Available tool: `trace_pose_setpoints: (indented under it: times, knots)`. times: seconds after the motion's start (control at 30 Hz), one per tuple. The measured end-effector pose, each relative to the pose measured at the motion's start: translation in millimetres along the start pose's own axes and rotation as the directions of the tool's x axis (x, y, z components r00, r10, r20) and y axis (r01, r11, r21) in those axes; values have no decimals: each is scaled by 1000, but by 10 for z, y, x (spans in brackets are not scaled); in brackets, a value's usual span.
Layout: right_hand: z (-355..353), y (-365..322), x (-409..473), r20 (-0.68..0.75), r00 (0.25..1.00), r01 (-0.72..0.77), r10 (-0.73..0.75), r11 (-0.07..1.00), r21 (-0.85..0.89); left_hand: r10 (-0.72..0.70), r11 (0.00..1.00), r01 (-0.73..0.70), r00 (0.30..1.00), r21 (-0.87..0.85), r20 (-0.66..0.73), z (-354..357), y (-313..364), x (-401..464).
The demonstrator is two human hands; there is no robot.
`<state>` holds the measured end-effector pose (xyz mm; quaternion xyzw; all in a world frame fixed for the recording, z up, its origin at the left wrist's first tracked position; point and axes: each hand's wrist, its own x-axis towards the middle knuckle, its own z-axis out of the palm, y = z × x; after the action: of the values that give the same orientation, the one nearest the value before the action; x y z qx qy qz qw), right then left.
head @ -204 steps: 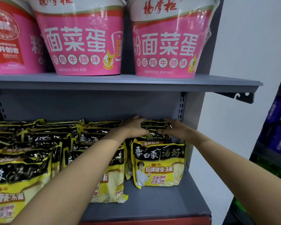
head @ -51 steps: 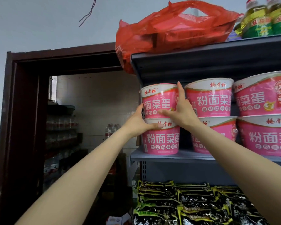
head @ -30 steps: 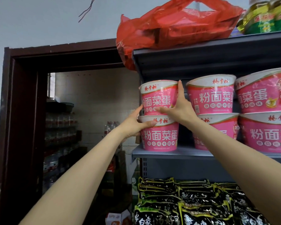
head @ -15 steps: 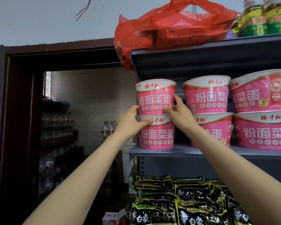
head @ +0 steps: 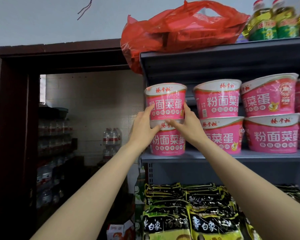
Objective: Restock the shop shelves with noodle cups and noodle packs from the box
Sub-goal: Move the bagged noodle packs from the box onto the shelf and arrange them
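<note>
Pink noodle cups stand in stacks of two along the grey middle shelf (head: 232,155). At the shelf's left end, the upper cup (head: 165,99) sits on a lower cup (head: 168,141). My left hand (head: 144,125) holds the upper cup's left side, thumb reaching across the lower cup's rim. My right hand (head: 187,123) holds the upper cup's right side, thumb under its base. Black and yellow noodle packs (head: 189,210) fill the shelf below in rows.
A red plastic bag (head: 177,30) and oil bottles (head: 274,19) sit on the top shelf. To the left a dark doorway (head: 16,118) opens on a back room with water bottles (head: 111,141). A small carton (head: 119,231) lies on the floor.
Both hands have slid down and closed around the sides of the upper left cup; the right index finger no longer points up along it. The cup has turned to face front.
</note>
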<state>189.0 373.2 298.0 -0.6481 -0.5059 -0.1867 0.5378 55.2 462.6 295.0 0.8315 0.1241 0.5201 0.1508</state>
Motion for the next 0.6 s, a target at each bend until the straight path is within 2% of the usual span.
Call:
trace_pose_setpoints:
  times: [0.07,0.13,0.23,0.33,0.4,0.5,0.6]
  knots:
    - [-74,-59,-79,-38,999,-7,7,1000,3,55,997,-53,998,53,-40,31,27,-61]
    - [-179,-93,-163,-147,988,36,-41,999,-36,143,988,-139,989,69,-45,80,81,-97]
    - [-406,-25,-235,-293,943,90,-157,970,-228,238,971,-238,971,14,9,207,225,-96]
    - [-705,128,-265,-361,924,29,-126,965,-262,277,960,-273,959,-60,63,410,414,-72]
    - [-916,239,-285,-382,921,-45,-75,955,-295,251,966,-242,963,-93,97,584,539,-16]
    - [-1145,449,-271,-302,953,-109,12,946,-305,106,987,-85,982,-136,158,846,731,120]
    - [-1268,588,-255,-238,970,-119,42,939,-321,-3,997,20,973,-69,232,1059,849,225]
